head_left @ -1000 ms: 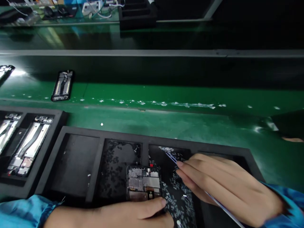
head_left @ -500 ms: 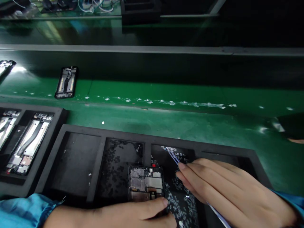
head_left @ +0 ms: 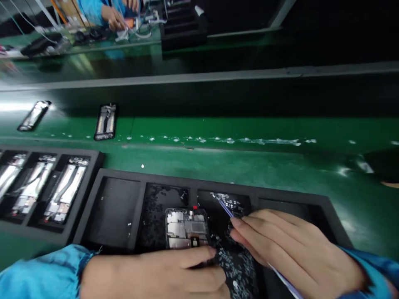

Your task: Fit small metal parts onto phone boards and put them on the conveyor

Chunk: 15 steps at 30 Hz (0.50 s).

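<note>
My left hand (head_left: 168,272) is closed around the lower part of a phone body (head_left: 183,228), its circuit board and metal shields facing up. That phone rests over the black foam tray (head_left: 274,193). Between the thumb and fingers of my right hand (head_left: 280,249) is a pair of purple tweezers (head_left: 227,209), with tips down among small shiny parts (head_left: 226,199) in a tray compartment. More loose small parts (head_left: 237,270) lie nearer me in that compartment. Whether the tweezer tips grip a part is too small to tell.
On the left another foam tray (head_left: 97,160) holds several opened phone bodies (head_left: 67,189). Two more phone bodies (head_left: 106,121) lie on the green bench (head_left: 174,160) farther back. Across the bench, a co-worker's hands (head_left: 114,18) work among cables and small equipment.
My view has tilted up and left, bringing the co-worker's hands and more of the left tray into sight. Both hands keep their grips, and the tweezer tips stay at the small parts.
</note>
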{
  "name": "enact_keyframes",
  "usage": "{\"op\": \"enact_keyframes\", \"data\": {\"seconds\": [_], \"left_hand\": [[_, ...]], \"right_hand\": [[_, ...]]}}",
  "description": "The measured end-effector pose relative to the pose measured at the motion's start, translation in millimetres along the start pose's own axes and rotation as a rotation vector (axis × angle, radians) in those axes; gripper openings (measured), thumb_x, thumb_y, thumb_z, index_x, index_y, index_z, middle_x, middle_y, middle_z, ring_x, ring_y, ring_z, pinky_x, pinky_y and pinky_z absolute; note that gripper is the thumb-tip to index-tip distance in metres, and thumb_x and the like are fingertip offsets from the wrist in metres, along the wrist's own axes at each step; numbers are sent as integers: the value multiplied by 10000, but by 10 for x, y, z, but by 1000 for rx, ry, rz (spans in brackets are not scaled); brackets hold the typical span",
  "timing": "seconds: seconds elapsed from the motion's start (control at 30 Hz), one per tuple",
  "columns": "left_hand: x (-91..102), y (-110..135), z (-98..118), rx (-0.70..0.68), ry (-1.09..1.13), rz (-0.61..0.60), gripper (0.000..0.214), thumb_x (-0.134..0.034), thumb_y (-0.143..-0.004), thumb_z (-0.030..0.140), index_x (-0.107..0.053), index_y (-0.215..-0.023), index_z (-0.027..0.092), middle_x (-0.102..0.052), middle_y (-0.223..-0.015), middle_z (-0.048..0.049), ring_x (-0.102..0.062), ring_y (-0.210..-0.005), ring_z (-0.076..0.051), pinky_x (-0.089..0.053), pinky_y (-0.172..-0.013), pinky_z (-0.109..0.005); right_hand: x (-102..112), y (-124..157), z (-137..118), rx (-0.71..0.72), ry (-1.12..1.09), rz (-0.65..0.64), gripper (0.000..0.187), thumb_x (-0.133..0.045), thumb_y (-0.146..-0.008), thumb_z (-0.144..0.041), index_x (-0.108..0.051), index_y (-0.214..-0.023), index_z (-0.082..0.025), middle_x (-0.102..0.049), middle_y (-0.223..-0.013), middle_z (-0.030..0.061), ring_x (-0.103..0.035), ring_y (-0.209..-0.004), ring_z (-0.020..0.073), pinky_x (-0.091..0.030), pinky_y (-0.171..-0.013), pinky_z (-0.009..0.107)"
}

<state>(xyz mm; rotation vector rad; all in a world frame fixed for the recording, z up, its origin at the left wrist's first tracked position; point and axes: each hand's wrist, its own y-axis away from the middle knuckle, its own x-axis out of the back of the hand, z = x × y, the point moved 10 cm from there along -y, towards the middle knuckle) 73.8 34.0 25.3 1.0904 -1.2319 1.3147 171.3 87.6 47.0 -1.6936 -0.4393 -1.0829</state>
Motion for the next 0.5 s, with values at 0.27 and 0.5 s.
{"op": "enact_keyframes", "data": {"seconds": [0.27, 0.5], "left_hand": [[455, -17, -957, 170, 121, 3, 552, -520, -964, 494, -585, -1437, 219, -563, -1106, -125, -555, -1113, -282, -382, -1116, -533], [167, -559, -2481, 230, -45, -163, 641, -622, -923, 517, -583, -1459, 167, -579, -1226, -170, -555, -1188, -305, -326, -1176, -414]], "right_hand": [[247, 251, 741, -547, -227, 401, 109, -534, -1016, -193, -638, -1044, -212, -682, -758, 8, -698, -662, 150, -580, -598, 235], [175, 485, 986, -593, -308, 557, 123, -556, -998, -229, -679, -992, -230, -649, -679, -6, -676, -550, 170, -570, -482, 239]]}}
